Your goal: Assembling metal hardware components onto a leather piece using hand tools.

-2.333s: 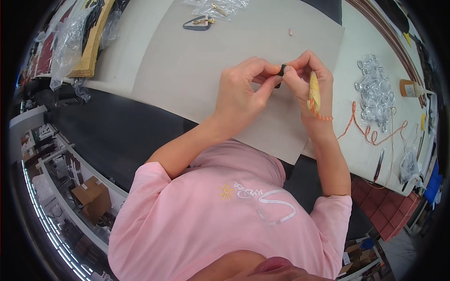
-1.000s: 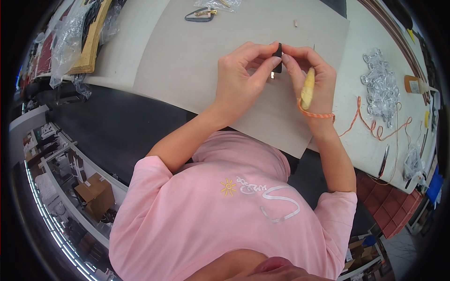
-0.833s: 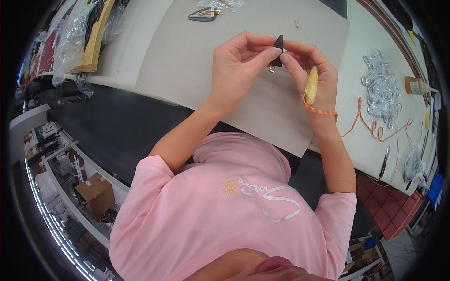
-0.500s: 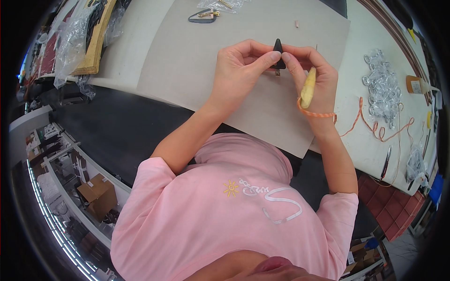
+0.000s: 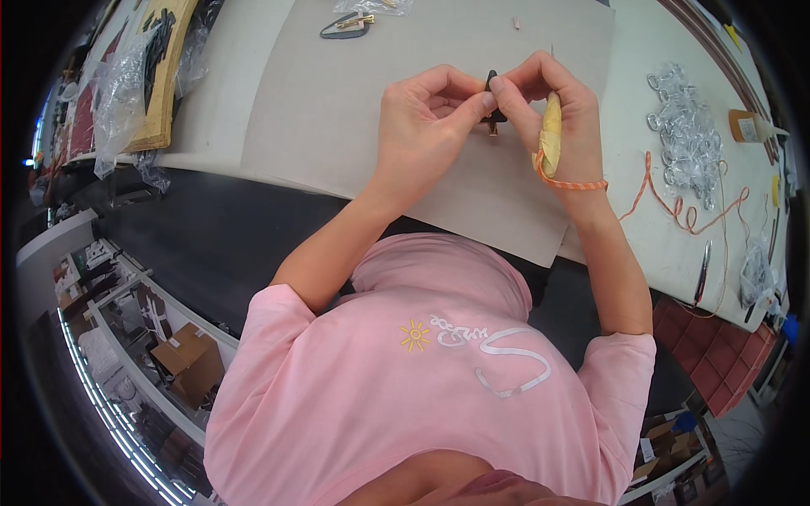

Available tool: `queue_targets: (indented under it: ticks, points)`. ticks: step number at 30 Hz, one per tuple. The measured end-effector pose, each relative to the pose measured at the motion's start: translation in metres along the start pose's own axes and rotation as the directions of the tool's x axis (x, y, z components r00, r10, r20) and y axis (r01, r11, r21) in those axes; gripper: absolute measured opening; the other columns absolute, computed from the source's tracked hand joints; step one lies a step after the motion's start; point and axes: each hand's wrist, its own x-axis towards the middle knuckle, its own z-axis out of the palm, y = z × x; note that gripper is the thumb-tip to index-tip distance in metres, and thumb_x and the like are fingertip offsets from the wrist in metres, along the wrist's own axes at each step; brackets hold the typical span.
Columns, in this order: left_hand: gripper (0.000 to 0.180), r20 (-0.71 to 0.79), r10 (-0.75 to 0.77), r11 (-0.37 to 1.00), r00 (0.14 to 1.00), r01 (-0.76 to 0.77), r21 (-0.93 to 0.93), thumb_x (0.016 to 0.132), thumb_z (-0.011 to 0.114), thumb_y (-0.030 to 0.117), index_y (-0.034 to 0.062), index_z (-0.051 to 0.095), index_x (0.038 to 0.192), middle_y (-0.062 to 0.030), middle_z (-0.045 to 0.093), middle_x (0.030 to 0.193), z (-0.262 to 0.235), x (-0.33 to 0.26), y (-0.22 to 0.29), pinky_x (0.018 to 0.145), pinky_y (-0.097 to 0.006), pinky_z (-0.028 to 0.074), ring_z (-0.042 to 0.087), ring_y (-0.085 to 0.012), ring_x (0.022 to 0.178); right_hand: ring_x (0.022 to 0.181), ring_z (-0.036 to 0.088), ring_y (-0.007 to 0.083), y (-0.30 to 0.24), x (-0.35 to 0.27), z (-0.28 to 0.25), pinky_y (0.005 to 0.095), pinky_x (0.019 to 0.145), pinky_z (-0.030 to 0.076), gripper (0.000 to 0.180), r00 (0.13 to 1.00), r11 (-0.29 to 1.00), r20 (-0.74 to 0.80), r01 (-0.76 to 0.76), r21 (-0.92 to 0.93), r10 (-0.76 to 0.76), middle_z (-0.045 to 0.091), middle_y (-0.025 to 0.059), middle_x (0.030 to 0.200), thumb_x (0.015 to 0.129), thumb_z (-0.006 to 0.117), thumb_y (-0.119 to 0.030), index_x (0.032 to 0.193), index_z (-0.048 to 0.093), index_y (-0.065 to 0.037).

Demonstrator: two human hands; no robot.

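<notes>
Both hands raised just above a grey sheet point(image 5: 354, 110) on the white bench point(image 5: 232, 59); left hand point(image 5: 426, 126) and right hand point(image 5: 548, 105) meet fingertip to fingertip around a small dark clip-like piece point(image 5: 493, 99); left grip pressed together, thumb and forefinger pinching the piece from the left; right grip pinching the same piece from the right, other fingers curled; piece stands roughly upright between the two hands, a small brownish end showing below the fingers; exact kind too small to tell.

Yellowish flat strip point(image 5: 551, 139) tucked in the right palm, running down toward the wrist; thin orange band point(image 5: 569, 183) around the right wrist.

Far edge of the sheet: another dark clip with a gold part point(image 5: 344, 25), well apart from the hands; clear plastic bag point(image 5: 371, 5) just beyond it; tiny pale bit point(image 5: 516, 23) lying near the sheet's top edge.

Right of the sheet, on the bench: orange cord point(image 5: 683, 207) in loose curves; pile of clear plastic bits point(image 5: 688, 131) beyond it; slim metal tool point(image 5: 703, 271) near the bench edge.

Left end of the bench: crumpled clear wrap point(image 5: 126, 93) over a tan board point(image 5: 169, 76).

Person wears a pink short-sleeved shirt point(image 5: 405, 396); forearms come up from the lower edge.
</notes>
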Motion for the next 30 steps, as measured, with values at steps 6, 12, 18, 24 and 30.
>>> queue_targets:
  ticks: [6, 12, 18, 24, 30]
  points:
    - [0.021, 0.07, -0.133, 0.982, 0.989, 0.141, -0.123, 0.096, 0.074, 0.007, -0.0043, 0.073, 0.113, -0.0076, 0.076, 0.102, -0.016, 0.009, 0.014, 0.09, -0.028, 0.059, 0.072, -0.0128, 0.093, 0.082, 0.065, 0.0097, -0.009, -0.003, -0.003, 0.0251, 0.079, 0.054, 0.017, 0.989, 0.946, 0.021, -0.148, 0.289, 0.148, 0.07, 0.0023, 0.085, 0.097, 0.074, -0.012, 0.108, 0.073, 0.0]
    - [0.028, 0.118, -0.112, 0.979, 0.987, 0.13, -0.156, 0.097, 0.07, 0.005, -0.0051, 0.07, 0.123, -0.0103, 0.075, 0.111, -0.017, 0.004, 0.021, 0.096, -0.03, 0.058, 0.071, -0.0147, 0.103, 0.091, 0.065, 0.0107, -0.004, -0.006, 0.002, 0.0252, 0.084, 0.055, 0.027, 0.996, 0.973, 0.008, -0.088, 0.212, 0.088, 0.07, 0.0035, 0.097, 0.094, 0.076, -0.007, 0.12, 0.07, 0.0]
    - [0.027, 0.16, -0.226, 0.893, 0.961, 0.271, -0.361, 0.099, 0.069, 0.006, -0.0047, 0.068, 0.124, -0.0103, 0.073, 0.116, -0.017, 0.008, 0.015, 0.099, -0.031, 0.058, 0.07, -0.0156, 0.107, 0.091, 0.066, 0.011, -0.004, -0.006, 0.001, 0.0254, 0.084, 0.055, 0.027, 0.994, 0.96, -0.031, -0.096, 0.261, 0.108, 0.07, 0.0045, 0.099, 0.094, 0.076, -0.006, 0.119, 0.07, 0.001]
    - [0.019, 0.098, -0.101, 0.939, 0.99, 0.127, -0.321, 0.097, 0.074, 0.01, -0.0037, 0.071, 0.111, -0.0084, 0.075, 0.104, -0.005, 0.006, 0.0, 0.089, -0.028, 0.058, 0.071, -0.0122, 0.095, 0.087, 0.067, 0.0113, -0.004, -0.009, 0.008, 0.026, 0.081, 0.055, 0.018, 0.992, 0.958, -0.058, -0.089, 0.274, 0.108, 0.072, 0.0052, 0.094, 0.094, 0.076, -0.007, 0.108, 0.071, 0.002]
    - [0.016, 0.063, -0.148, 0.964, 0.987, 0.158, -0.212, 0.096, 0.076, 0.012, 0.0002, 0.073, 0.106, -0.0041, 0.074, 0.099, -0.007, 0.001, 0.01, 0.082, -0.024, 0.053, 0.067, -0.0075, 0.09, 0.087, 0.069, 0.0166, -0.007, -0.003, -0.005, 0.0309, 0.08, 0.056, 0.018, 0.99, 0.964, 0.082, -0.13, 0.234, 0.114, 0.073, 0.0079, 0.096, 0.1, 0.07, -0.015, 0.104, 0.072, 0.002]
